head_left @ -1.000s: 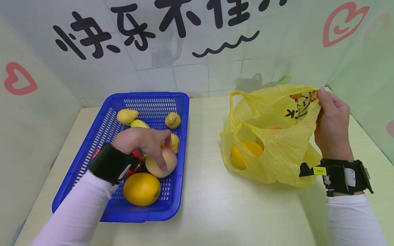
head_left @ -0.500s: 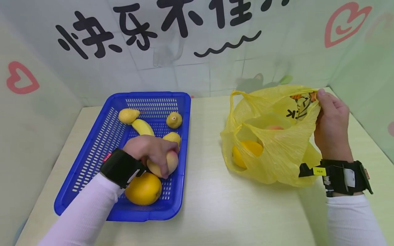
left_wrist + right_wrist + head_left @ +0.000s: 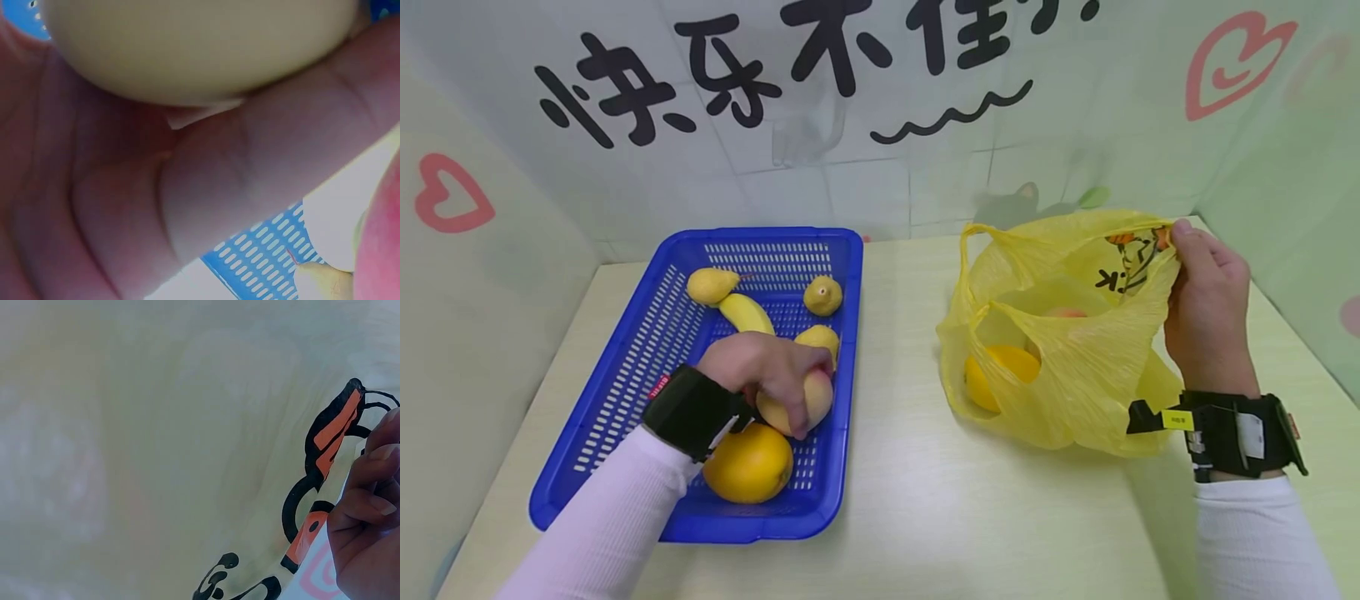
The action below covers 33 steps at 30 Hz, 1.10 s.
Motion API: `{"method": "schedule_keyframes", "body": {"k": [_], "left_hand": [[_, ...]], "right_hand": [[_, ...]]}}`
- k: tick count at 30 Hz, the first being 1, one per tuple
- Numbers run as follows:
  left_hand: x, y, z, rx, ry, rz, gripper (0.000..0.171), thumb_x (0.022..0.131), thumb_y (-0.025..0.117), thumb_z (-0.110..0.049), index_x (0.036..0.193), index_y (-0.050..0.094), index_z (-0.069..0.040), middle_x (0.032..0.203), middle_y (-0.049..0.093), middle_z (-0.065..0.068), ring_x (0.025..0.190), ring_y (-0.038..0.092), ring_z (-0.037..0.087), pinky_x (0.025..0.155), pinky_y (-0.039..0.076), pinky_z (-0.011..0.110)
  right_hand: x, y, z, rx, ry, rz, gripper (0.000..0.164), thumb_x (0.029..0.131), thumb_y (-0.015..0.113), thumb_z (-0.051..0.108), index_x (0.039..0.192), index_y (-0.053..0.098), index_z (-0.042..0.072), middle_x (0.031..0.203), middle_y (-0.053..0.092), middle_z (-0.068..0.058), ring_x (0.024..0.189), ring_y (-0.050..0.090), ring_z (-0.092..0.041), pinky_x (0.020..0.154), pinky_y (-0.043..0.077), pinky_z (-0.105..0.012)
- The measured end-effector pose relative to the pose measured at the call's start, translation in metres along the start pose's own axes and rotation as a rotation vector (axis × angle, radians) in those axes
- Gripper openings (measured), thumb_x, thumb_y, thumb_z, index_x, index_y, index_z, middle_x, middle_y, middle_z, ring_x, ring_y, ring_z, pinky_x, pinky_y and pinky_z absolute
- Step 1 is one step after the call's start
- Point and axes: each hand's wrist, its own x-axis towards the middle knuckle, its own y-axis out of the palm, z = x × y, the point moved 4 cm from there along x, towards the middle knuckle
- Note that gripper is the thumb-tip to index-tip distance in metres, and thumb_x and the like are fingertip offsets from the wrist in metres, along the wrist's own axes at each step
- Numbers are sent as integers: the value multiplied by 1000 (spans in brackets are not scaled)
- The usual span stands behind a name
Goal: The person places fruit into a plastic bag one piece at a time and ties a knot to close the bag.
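Inside the blue plastic basket [image 3: 842,467], my left hand [image 3: 760,367] grips a pale, pink-tinged peach [image 3: 816,400], its fingers curled over the top and side. The left wrist view shows the smooth underside of the peach [image 3: 200,50] against the palm and a finger. At the right, my right hand [image 3: 1213,308] pinches the rim of a yellow plastic bag [image 3: 1082,375] and holds its mouth spread. Within the bag lie a yellow-orange fruit [image 3: 1000,375] and a pinkish fruit [image 3: 1066,312], mostly hidden. Curled fingers [image 3: 369,487] at the printed bag edge appear in the right wrist view.
Around the peach are a large yellow-orange fruit [image 3: 748,467], a banana [image 3: 747,314] and several pears, one of them [image 3: 711,286] at the back left. A rosy-red surface [image 3: 382,244] shows at the left wrist view's edge. A printed wall [image 3: 865,192] stands behind the table [image 3: 917,500].
My left hand has shifted slightly right and down, and its fingers have closed around the peach, uncovering more of the banana. The right hand and bag stay nearly still.
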Motion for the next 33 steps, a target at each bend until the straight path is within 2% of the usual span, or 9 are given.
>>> {"method": "schedule_keyframes", "body": {"k": [4, 9, 15, 19, 22, 25, 28, 33], "left_hand": [[-2, -1, 1, 15, 10, 9, 81, 59, 89, -15, 127, 51, -37, 121, 49, 12, 98, 55, 32, 66, 57, 37], [-6, -2, 4, 16, 46, 14, 83, 62, 86, -11, 133, 50, -35, 125, 48, 11, 102, 53, 32, 70, 57, 38], [-15, -10, 5, 27, 99, -8, 75, 66, 87, -26, 131, 49, -33, 120, 53, 9, 100, 55, 29, 76, 56, 39], [-30, -24, 6, 13, 203, -70, 80, 70, 83, -35, 136, 39, -25, 119, 56, 11, 101, 57, 26, 80, 55, 38], [-44, -38, 4, -21, 295, -159, 84, 73, 81, -38, 137, 30, -19, 119, 56, 13, 99, 59, 25, 80, 54, 36], [-56, -49, -2, -56, 395, -246, 80, 75, 79, -38, 133, 29, -17, 119, 56, 14, 99, 60, 24, 80, 54, 34], [-64, -56, -15, -77, 484, -298, 74, 76, 78, -37, 132, 32, -19, 121, 57, 12, 102, 60, 25, 81, 54, 35], [-69, -63, -51, -61, 605, -336, 71, 76, 76, -38, 133, 36, -24, 124, 56, 6, 104, 59, 25, 83, 54, 37]], "right_hand": [[0, -1, 1, 8, -1, 4, 29, 91, 71, 21, 80, 66, -5, 80, 66, -8, 67, 64, -15, 61, 56, -21], [-1, -1, 1, 19, 7, 13, 28, 92, 69, 20, 80, 66, -5, 80, 66, -8, 67, 64, -14, 61, 56, -21], [-3, -2, 2, 1, 7, 17, 28, 92, 70, 22, 80, 66, -4, 81, 64, -7, 68, 63, -14, 62, 56, -20], [-3, -2, 3, 1, 3, 26, 28, 92, 70, 22, 81, 67, -4, 81, 65, -7, 68, 64, -14, 62, 57, -20], [-3, 0, 3, 4, 4, 32, 28, 92, 70, 21, 82, 67, -5, 80, 66, -7, 68, 64, -14, 62, 57, -21], [-3, 0, 3, 14, 9, 36, 27, 92, 69, 21, 83, 67, -5, 81, 67, -8, 68, 65, -15, 63, 57, -21], [-4, 0, 3, 22, 11, 36, 27, 93, 69, 20, 84, 67, -5, 81, 67, -8, 68, 64, -15, 63, 57, -21], [-6, 1, 4, 38, 10, 42, 26, 93, 68, 19, 84, 67, -5, 81, 67, -8, 69, 65, -15, 63, 57, -22]]}}
